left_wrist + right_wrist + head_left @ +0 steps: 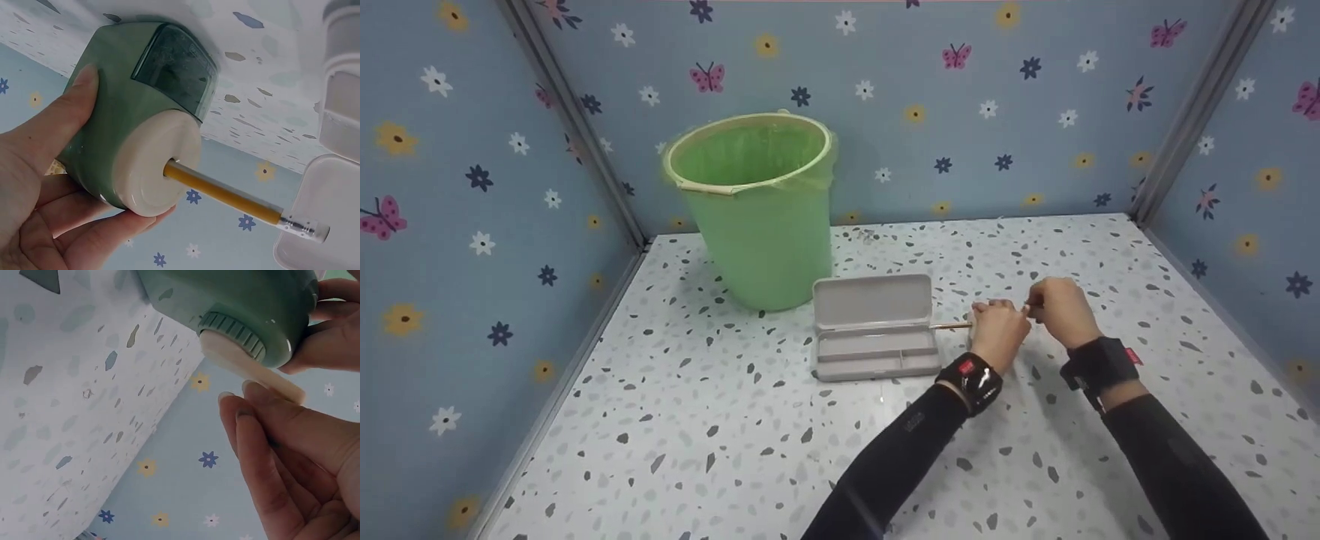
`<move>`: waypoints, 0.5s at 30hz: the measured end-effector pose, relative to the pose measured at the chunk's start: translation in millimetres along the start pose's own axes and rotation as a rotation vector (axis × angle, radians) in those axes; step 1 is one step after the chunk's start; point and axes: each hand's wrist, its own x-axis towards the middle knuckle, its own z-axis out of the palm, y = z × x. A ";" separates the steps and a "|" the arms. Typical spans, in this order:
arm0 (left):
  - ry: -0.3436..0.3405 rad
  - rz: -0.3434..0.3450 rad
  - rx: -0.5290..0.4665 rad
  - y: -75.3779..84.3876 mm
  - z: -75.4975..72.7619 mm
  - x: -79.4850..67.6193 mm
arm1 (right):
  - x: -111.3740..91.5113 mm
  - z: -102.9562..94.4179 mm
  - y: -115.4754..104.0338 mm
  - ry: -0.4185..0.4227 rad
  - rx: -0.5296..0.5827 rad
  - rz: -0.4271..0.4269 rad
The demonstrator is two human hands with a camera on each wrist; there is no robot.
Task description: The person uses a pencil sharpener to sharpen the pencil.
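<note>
My left hand (1000,330) grips a green crank pencil sharpener (107,112), thumb on one side and fingers curled underneath. A yellow pencil (225,194) sticks out of the hole in its cream front (149,163), eraser end outward. On the sharpener's back is a cream crank handle (253,371). My right hand (292,461) pinches the crank's outer end between thumb and curled fingers, which hide its knob. In the head view the right hand (1063,309) is just right of the left, and the sharpener is mostly hidden behind the hands.
An open grey pencil case (874,301) lies left of the hands, its lid tipped back and its tray divided into compartments. Behind it stands a green lined bin (772,247). Flower-patterned panels (885,135) enclose the speckled white table (697,450) at the back and sides.
</note>
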 end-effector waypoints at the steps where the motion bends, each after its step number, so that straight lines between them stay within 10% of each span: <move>1: 0.000 0.003 0.004 0.3 0.0 -0.1 | 2.6 0.3 0.7 -0.001 -0.001 0.005; 15: -0.006 0.020 -0.001 -0.7 -0.6 -0.5 | 30.3 23.6 20.1 -0.034 0.039 0.036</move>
